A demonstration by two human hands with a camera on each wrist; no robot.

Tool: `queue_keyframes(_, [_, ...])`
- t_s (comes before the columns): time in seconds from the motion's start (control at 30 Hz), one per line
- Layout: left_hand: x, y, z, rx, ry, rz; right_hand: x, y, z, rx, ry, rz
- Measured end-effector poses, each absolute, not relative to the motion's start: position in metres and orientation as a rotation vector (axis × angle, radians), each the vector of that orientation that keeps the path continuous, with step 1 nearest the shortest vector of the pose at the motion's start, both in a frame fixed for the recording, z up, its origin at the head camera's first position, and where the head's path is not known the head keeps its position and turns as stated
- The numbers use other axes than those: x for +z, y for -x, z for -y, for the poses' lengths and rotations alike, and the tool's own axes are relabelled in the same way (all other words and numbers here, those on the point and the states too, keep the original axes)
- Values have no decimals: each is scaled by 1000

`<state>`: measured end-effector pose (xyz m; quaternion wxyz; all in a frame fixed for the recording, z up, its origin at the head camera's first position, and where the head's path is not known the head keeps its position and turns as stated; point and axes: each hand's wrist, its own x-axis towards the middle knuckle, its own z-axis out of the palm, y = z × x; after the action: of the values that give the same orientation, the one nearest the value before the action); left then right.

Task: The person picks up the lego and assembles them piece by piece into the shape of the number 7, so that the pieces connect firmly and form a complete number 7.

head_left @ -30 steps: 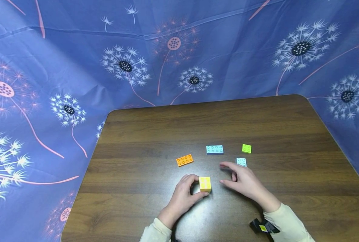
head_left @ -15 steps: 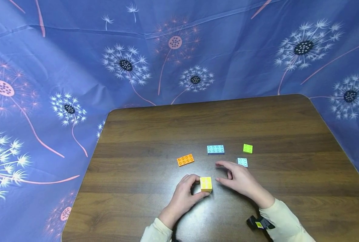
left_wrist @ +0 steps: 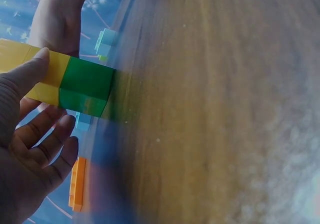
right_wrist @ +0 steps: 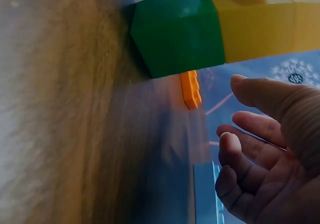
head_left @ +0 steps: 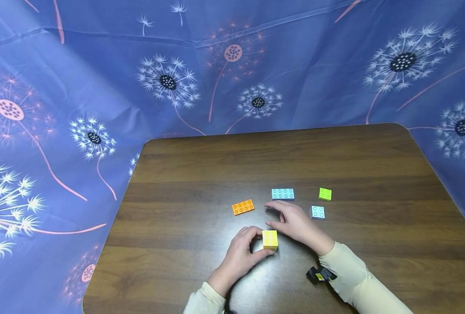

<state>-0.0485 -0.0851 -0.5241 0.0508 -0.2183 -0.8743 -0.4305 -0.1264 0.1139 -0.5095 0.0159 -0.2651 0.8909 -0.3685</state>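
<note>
Yellow-and-green brick stack (head_left: 269,240) stands upright near the middle of the near half of the surface (head_left: 169,174), its yellow top facing the head camera. Both wrist views show what seems to be done so far: a green section (right_wrist: 177,36) at the foot, with yellow sections (right_wrist: 260,31) joined above it in one straight column. One seam shows within the yellow; whether the green is a single brick cannot be told.

The left hand (head_left: 238,253), at between eight and nine o'clock from the stack, pinches its yellow part between thumb and forefinger, while its other fingers spread away from the bricks. The right hand (head_left: 295,221), at two o'clock, holds nothing: its thumb and forefinger are parted fairly wide, pointing toward nine o'clock, and the right wrist view shows a gap between them and the stack.

Four bricks lie loose, studs up, apart from the stack and from each other. The orange brick (head_left: 243,207) is between ten and eleven o'clock from the stack, the long blue brick (head_left: 283,194) between twelve and one, the small light-blue brick (head_left: 317,212) at two, and the lime brick (head_left: 325,194) farther out, a little short of two.

By judgement, the building is partway along: the column is formed and steadied, and none of these four is attached. Whether any of them belongs on it, or the column is complete as it stands, the pictures do not settle.
</note>
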Motion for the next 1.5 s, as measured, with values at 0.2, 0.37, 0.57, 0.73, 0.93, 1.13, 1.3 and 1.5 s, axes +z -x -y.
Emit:
queue_keyframes(0.2, [-524, 48, 87, -1307, 649, 2679, -509, 141, -94, -1156, 814, -2695])
queue_keyframes(0.37, [-525, 49, 87, -1286, 657, 2679, -510, 150, -81, -1130, 896, -2709])
queue_keyframes(0.57, [-527, 50, 86, -1260, 686, 2658, -513, 158, -72, -993, 929, -2772])
queue_keyframes(0.73, [-527, 50, 86, -1268, 691, 2651, -513, 162, -67, -933, 911, -2768])
queue_keyframes(0.93, [-527, 48, 86, -1274, 687, 2654, -514, 166, -62, -877, 926, -2761])
queue_keyframes(1.13, [-527, 48, 86, -1260, 694, 2647, -516, 167, -58, -790, 964, -2773])
queue_keyframes(1.3, [-527, 48, 87, -1238, 703, 2635, -519, 167, -54, -728, 986, -2821])
queue_keyframes(1.5, [-526, 47, 88, -1241, 686, 2648, -520, 167, -48, -719, 986, -2861])
